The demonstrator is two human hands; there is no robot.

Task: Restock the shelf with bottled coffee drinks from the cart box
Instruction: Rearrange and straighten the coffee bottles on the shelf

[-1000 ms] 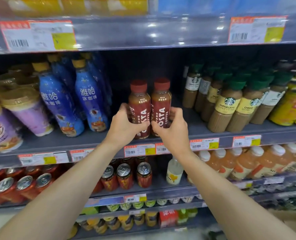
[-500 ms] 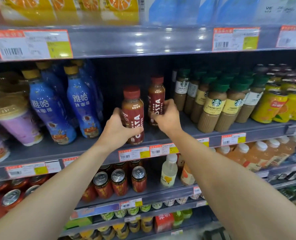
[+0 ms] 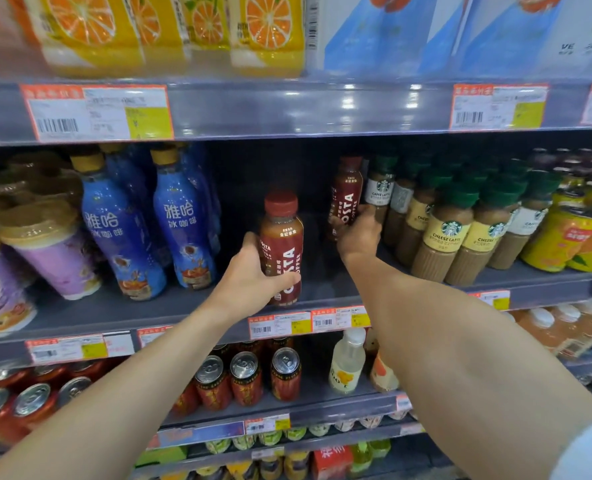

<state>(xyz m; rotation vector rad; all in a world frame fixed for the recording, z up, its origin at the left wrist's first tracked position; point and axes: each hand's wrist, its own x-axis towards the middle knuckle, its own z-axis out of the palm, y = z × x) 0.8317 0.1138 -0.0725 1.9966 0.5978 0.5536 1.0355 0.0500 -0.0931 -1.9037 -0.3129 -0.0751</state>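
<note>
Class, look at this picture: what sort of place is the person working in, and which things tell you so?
Most likely a supermarket or convenience store drinks aisle. Tiered shelves carry price labels with barcodes on their edges, rows of identical green-capped coffee bottles stand facing out, and cans fill the shelf below.

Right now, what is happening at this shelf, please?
A person is restocking bottled coffee. The left hand holds one red-capped Costa bottle near the front edge of the shelf. The right hand reaches deeper and grips a second Costa bottle towards the back, beside the Starbucks bottles. The slot between the blue bottles and the Starbucks row is otherwise bare.
</note>
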